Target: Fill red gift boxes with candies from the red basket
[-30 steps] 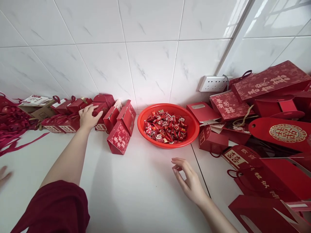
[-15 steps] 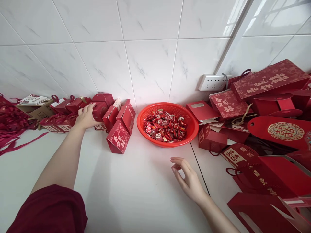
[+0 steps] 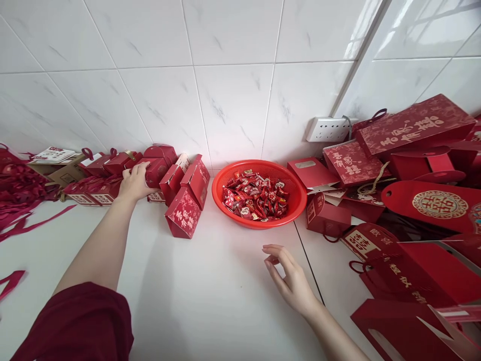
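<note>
My left hand (image 3: 134, 184) reaches to the row of boxes at the wall, its fingers closed round a small red gift box (image 3: 153, 173). The hand covers part of that box. Just to the right stand more red gift boxes (image 3: 184, 213), one with pale lettering on its front. My right hand (image 3: 288, 278) hovers over the white table (image 3: 221, 301), fingers curved and thumb apart, with nothing plainly held. Beyond it, nearer the wall, sits a red plastic basket (image 3: 259, 224) containing many wrapped candies (image 3: 257, 198).
Red boxes and bags (image 3: 398, 220) are heaped along the right side. A white power strip (image 3: 326, 129) is at the tiled wall (image 3: 233, 110). On the left lie dark red ribbons (image 3: 22, 183), a stack of white cards (image 3: 54, 154) and several small boxes (image 3: 99, 189).
My left hand and the gift box have shifted very slightly right. My right hand stays nearly in place. A ribbon end has come into view at the left edge.
</note>
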Demonstrator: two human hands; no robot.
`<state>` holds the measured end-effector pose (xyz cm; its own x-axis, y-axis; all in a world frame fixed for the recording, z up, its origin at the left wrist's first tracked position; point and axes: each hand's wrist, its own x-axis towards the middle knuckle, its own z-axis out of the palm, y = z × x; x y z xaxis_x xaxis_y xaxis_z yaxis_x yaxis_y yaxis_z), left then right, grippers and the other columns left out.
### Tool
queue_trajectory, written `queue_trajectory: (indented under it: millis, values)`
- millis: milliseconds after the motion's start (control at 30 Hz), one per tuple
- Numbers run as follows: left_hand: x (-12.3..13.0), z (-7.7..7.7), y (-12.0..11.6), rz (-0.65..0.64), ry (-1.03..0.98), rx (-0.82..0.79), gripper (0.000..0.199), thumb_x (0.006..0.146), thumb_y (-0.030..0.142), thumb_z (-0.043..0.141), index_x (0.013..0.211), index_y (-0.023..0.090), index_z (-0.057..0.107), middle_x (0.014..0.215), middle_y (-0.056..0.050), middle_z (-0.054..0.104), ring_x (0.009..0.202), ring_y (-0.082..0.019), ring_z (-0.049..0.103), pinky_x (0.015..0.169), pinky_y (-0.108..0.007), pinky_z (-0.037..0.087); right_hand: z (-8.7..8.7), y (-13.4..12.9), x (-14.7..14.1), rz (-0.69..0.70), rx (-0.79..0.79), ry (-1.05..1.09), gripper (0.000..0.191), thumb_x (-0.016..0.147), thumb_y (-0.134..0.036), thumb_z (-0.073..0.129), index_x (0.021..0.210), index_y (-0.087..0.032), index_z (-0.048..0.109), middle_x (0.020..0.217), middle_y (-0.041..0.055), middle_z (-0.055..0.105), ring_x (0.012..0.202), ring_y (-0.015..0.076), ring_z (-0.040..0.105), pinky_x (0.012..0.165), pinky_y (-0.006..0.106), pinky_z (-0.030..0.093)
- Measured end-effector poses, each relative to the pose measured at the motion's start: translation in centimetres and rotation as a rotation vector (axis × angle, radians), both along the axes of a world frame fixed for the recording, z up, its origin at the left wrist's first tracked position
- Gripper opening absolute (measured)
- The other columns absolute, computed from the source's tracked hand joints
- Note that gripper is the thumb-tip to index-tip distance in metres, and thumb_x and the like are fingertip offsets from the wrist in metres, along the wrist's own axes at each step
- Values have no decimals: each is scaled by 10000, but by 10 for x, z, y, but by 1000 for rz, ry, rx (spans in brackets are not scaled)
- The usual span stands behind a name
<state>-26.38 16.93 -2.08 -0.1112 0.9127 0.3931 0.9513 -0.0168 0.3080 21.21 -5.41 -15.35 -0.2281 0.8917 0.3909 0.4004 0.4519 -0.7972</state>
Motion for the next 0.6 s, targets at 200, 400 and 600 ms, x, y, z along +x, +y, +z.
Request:
queue_trajectory:
  millis: [200,400,600]
  values:
    - [-3,-1,1,-30,-7,14,1247,427,564,925,1405,-13,412,1529,-266,359,1381,-498,241,1063,-744,226,-2,0,-1,8,-12,-3,255,1002,-221,455,1244,-268,519,1219,106,564,902,196,621,833,371,549]
    - [7,3,0,-45,13,89,1230,457,666,855,1371,-30,418,1550,-291,314,1452,-491,172,1043,-817,8,-3,1,-4,23,-15,1,260,1002,-210,445,1246,-267,513,1225,93,562,917,184,618,849,361,541]
    - [10,29,-11,-43,111,162,1383,419,775,803,1462,0,330,1586,-333,159,1445,-568,102,999,-852,42,-3,5,-3,19,-2,20,258,987,-196,454,1227,-260,524,1216,92,573,878,175,626,839,356,547]
